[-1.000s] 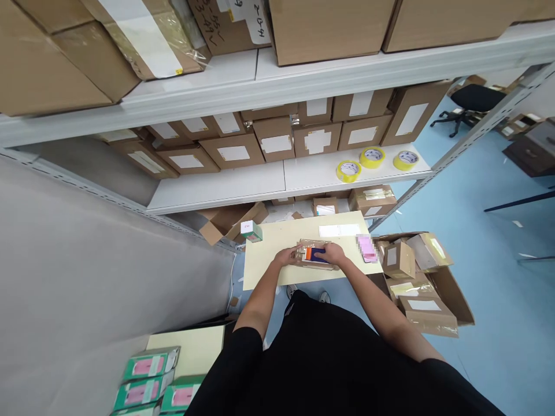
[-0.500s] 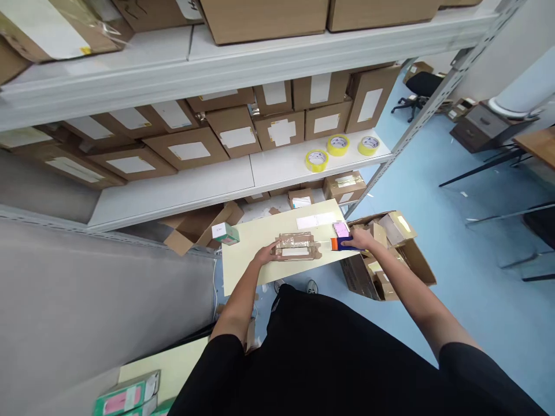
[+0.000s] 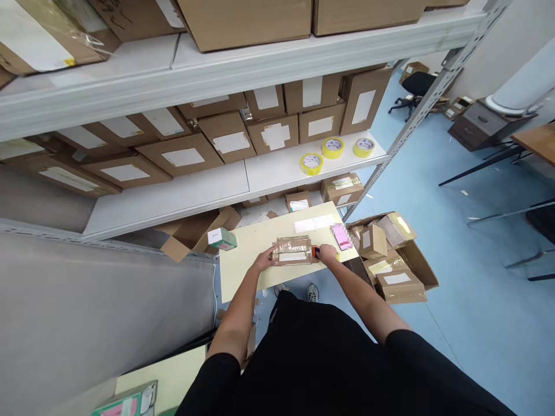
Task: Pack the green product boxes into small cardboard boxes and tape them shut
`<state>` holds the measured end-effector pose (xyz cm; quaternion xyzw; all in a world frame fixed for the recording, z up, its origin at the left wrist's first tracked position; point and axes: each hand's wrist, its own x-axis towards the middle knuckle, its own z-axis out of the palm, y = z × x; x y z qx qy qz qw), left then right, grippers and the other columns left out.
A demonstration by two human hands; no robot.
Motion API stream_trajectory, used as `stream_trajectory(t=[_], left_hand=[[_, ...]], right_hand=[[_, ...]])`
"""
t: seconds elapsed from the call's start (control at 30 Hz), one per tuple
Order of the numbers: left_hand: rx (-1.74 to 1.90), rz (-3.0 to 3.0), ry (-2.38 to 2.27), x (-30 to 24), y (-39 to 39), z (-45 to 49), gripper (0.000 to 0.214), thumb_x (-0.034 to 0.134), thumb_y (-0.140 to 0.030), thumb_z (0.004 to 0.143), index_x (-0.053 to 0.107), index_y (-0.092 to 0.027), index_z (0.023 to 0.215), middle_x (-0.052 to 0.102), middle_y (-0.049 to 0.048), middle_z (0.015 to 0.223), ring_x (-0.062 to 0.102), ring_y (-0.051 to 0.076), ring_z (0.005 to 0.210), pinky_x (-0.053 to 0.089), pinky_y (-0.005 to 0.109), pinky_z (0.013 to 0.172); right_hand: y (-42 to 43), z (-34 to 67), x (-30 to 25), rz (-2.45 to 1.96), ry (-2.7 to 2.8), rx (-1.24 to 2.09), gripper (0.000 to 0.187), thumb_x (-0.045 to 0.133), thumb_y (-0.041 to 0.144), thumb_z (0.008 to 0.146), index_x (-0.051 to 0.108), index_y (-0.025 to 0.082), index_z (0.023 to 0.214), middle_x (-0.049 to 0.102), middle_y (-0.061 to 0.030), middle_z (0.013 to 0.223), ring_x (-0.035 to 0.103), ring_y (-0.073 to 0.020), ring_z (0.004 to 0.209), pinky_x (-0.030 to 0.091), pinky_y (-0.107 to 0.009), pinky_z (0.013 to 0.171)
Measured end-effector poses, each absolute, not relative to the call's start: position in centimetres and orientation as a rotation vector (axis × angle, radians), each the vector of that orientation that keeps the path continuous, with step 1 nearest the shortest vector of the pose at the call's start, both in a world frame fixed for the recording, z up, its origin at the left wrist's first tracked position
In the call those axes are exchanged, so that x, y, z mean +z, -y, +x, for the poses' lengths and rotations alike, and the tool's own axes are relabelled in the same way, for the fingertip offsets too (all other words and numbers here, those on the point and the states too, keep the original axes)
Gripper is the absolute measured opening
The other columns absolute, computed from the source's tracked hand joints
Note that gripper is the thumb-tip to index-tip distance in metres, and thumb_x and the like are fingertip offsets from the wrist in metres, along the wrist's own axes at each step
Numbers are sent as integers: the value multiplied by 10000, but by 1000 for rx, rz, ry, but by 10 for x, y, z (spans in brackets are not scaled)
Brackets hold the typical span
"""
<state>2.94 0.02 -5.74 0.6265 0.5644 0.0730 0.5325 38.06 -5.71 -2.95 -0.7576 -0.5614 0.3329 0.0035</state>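
Note:
On the pale yellow table lies a small flat cardboard box [image 3: 292,245], with a white label and shiny clear tape over it. My left hand [image 3: 263,258] grips the box's left end, thumb and fingers closed on its edge. At the box's right end, my right hand [image 3: 327,253] is wrapped round a blue and orange tape dispenser [image 3: 315,251], most of which the hand hides. The dispenser's orange front touches or nearly touches the box edge. Just right of that hand is a pink item [image 3: 342,236], partly pixelated. A white paper strip [image 3: 314,223] lies behind the box.
A green and white carton [image 3: 222,238] stands at the left of the table [image 3: 243,271]. Rolls of yellow tape [image 3: 311,164] sit on the shelf [image 3: 277,176] among labelled boxes. An open carton [image 3: 418,257] of parcels stands on the floor at right.
My right hand has brought the tape dispenser left, from the table's right side to the box's right end. The pink item is now uncovered. My left hand stays on the box.

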Motion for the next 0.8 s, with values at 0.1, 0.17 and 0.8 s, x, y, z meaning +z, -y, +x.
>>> stream_trajectory(t=[0.1, 0.17, 0.8], left_hand=[[221, 1467, -1337, -59, -1, 29, 999, 895, -273, 585, 573, -275, 1531, 637, 51, 1500, 607, 319, 1360, 450, 389, 1163], [253, 1429, -1327, -58, -1, 30, 1011, 916, -282, 562, 587, -264, 1517, 619, 63, 1521, 575, 337, 1401, 428, 415, 1190], [307, 1487, -1480, -36, 19, 45, 721, 836, -368, 749, 648, -252, 1435, 701, 83, 1403, 692, 280, 1220, 520, 364, 1076]], right_hand=[[70, 382, -44, -2583, 1588, 1024, 485, 627, 521, 974, 705, 109, 1217, 762, -236, 1104, 731, -306, 1041, 514, -355, 878], [80, 388, -54, -2672, 1440, 986, 479, 519, 505, 1032, 674, 116, 1263, 758, -223, 1130, 730, -305, 1041, 515, -367, 880], [62, 342, -50, -2184, 1523, 1130, 455, 380, 411, 1074, 753, 169, 978, 763, -103, 937, 690, -217, 864, 441, -268, 713]])
